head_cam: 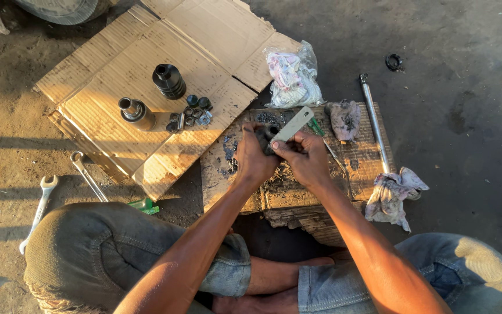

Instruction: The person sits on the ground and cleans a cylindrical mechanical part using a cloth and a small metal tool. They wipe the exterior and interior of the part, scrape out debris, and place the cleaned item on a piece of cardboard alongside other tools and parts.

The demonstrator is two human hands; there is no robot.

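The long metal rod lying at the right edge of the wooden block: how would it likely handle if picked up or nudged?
The long metal rod looks like solid steel, so probably stiff and heavy for its width. Being round and resting along the wooden block edge, it could roll off if nudged sideways. Nearby greasy rags suggest it may be slippery.

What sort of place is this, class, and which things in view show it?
Probably an open-air repair spot on the ground. Spanners lie in the dirt, greasy metal parts sit on flattened cardboard, and both hands, left hand and right hand, work a dark part over a wooden block.
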